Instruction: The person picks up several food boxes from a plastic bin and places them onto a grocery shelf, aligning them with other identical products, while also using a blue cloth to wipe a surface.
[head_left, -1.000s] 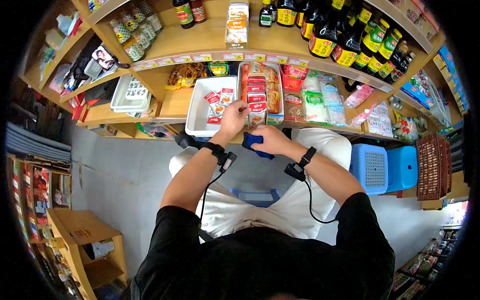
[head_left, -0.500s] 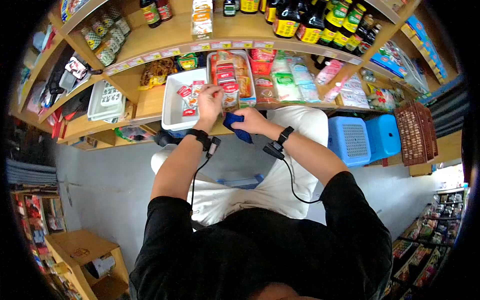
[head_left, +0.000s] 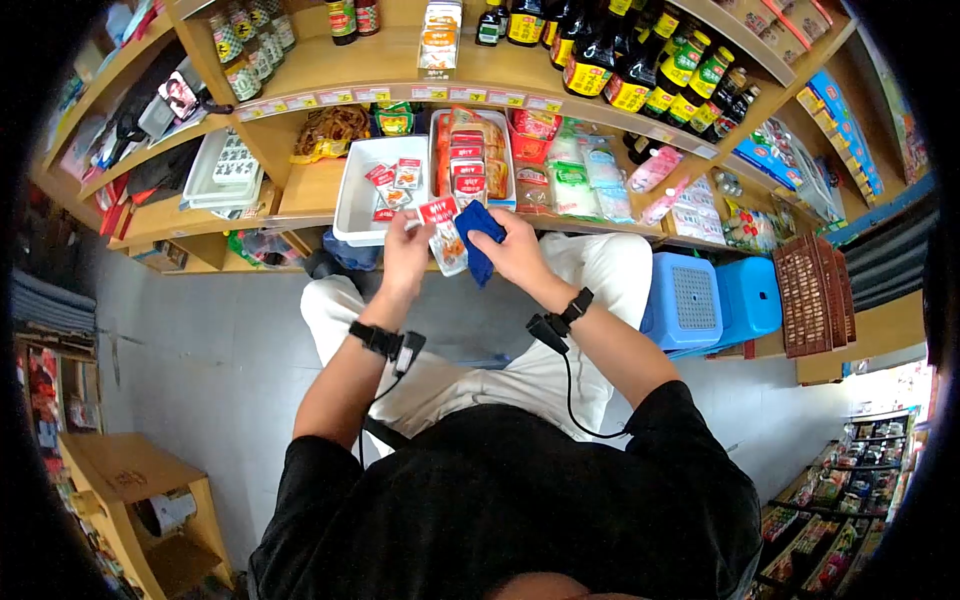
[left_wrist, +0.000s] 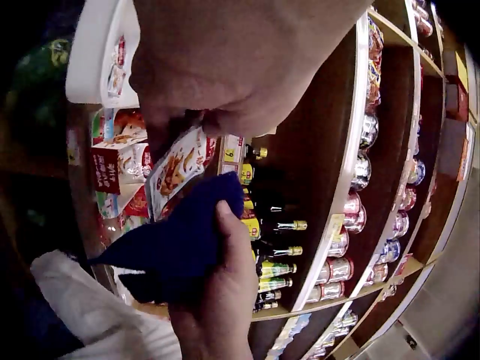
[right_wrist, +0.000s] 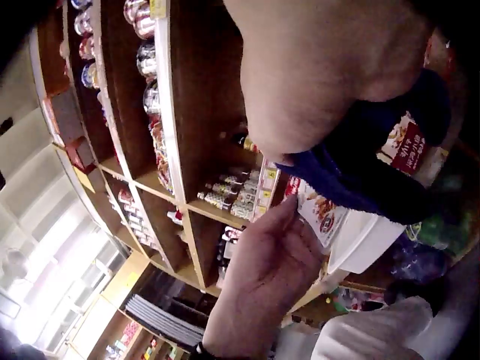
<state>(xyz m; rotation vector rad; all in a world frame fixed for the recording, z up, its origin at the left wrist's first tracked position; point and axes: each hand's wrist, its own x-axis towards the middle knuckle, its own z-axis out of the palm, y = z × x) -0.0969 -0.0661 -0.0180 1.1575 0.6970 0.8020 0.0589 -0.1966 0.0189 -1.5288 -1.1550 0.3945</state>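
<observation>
My left hand pinches the edge of a red-and-white packet, held up in front of the shelf. In my right hand is a dark blue cloth, gripped beside the packet's right side. The left wrist view shows the cloth close to the packet's printed face. Behind my left hand, a white bin holds several similar packets. To its right, a tray holds a row of red packets among larger orange-red packages.
Dark sauce bottles and a box of packets stand on the shelf above. Bagged goods lie right of the tray. Blue stools and a brown basket are at the right; a wooden cabinet is lower left.
My left hand has moved back from the tray with a packet pinched in it. The blue cloth in my right hand has come up beside the packet. The head view has shifted.
</observation>
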